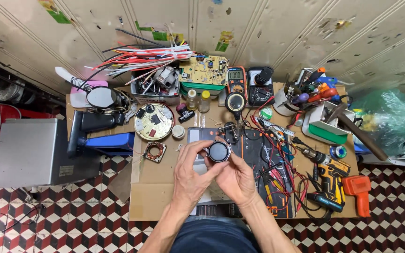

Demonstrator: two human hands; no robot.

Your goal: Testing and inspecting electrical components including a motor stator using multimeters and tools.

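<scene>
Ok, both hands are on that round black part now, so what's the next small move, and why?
Probably turn the round black part to face the camera: the left hand and right hand hold it above the work mat, and only its dark top shows.

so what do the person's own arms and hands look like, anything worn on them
Both forearms are bare as far as the picture shows: no sleeves in view. The left hand and right hand wear no gloves, and no watch, band or ring shows. Below them, dark blue clothing covers the lap.
</scene>
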